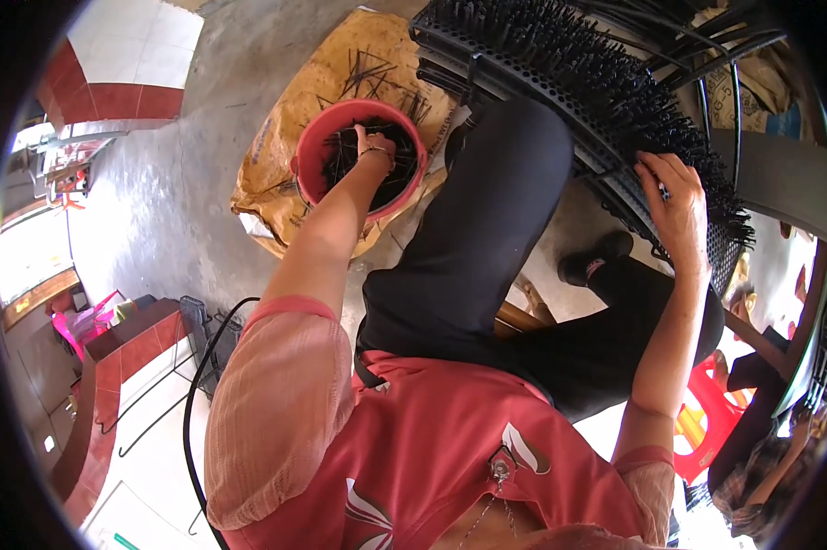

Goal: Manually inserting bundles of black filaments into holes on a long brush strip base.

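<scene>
My left hand (375, 151) reaches down into a red plastic bucket (305, 165) filled with thin dark rods (395, 188). Its fingers curl among the rods, and their tips are partly hidden. At the right, my right hand (677, 188) rests against a long black perforated panel (560, 96), from which dense black rod-like bristles (615, 82) stand up. The fingers there are bent and drawn together at the bristles. A small shiny spot shows near them, too small to name.
Loose rods (363, 73) lie on a yellow-brown sack (280, 119) under the bucket. My knee (523, 137) is close to the panel. A black cable (189, 431) curves at the left. Behind my right arm are a red plastic chair (702, 431) and another person (780, 477).
</scene>
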A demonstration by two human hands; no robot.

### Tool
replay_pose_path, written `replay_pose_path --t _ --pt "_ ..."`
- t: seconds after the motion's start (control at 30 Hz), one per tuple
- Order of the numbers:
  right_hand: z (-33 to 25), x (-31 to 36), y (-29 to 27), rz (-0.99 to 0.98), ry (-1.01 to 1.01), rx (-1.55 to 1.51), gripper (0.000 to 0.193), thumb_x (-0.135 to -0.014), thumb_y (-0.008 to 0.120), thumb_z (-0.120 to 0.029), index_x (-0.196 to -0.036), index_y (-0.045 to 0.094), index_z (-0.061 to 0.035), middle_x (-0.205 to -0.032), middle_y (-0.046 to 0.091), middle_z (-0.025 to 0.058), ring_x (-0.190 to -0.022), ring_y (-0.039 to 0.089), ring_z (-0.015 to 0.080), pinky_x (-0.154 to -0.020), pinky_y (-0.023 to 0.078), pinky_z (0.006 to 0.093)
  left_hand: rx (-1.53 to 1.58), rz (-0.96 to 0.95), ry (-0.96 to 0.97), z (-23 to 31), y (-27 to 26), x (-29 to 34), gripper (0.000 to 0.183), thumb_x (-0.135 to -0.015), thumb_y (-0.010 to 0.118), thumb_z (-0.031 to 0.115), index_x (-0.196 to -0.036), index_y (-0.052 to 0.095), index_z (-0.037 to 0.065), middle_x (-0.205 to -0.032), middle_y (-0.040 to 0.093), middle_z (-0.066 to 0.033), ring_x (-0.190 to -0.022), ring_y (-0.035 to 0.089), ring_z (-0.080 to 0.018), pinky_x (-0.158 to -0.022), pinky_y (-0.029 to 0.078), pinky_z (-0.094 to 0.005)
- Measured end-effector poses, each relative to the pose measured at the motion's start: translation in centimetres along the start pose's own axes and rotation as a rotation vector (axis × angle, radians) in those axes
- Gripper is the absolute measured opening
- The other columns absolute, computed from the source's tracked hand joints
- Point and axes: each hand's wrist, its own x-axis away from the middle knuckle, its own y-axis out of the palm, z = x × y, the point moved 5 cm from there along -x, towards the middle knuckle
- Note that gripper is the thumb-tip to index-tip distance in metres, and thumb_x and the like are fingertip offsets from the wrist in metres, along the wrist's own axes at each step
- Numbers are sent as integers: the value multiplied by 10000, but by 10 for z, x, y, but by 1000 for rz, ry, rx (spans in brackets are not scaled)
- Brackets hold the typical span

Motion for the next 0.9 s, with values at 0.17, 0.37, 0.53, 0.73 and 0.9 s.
replay_pose_path --t 0.17,0.37,0.53,0.73,0.9 --pt "2 3 0 -8 -11 5 158 -823 606 -56 -969 639 -8 -895 617 111 -770 555 296 -719 440 352 -82 78 29 1 -5 9 316 -825 613 276 -1131 639 200 -1281 519 -67 -1183 499 -246 -1039 165 -569" --pt "-1 3 -1 -12 -23 -18 160 -824 607 -59 -972 639 -8 -899 613 111 -768 544 300 -715 437 357 60 27 28 -14 -4 14 305 -833 598 236 -1136 616 256 -1250 529 -54 -1140 529 -243 -969 263 -512" --pt "-1 4 0 -8 -25 -5 166 -824 612 -65 -978 642 -13 -903 613 113 -764 542 305 -718 440 357 143 -1 35 -20 -13 28 340 -817 608 185 -1149 595 256 -1212 559 -59 -1123 553 -228 -954 287 -489" --pt "2 5 -2 -20 -10 3 173 -822 618 -68 -984 640 -12 -915 612 115 -774 541 308 -724 440 359 96 -44 54 -37 -41 39 466 -795 638 184 -1244 534 253 -1269 547 -62 -1165 535 -217 -960 326 -489" --pt "-5 3 -3 -12 -26 -24 176 -821 618 -65 -986 637 -7 -922 612 118 -791 544 317 -737 442 363 662 0 160 -103 15 21 623 -777 684 309 -1340 443 194 -1336 487 -107 -1238 459 -279 -1031 297 -506"
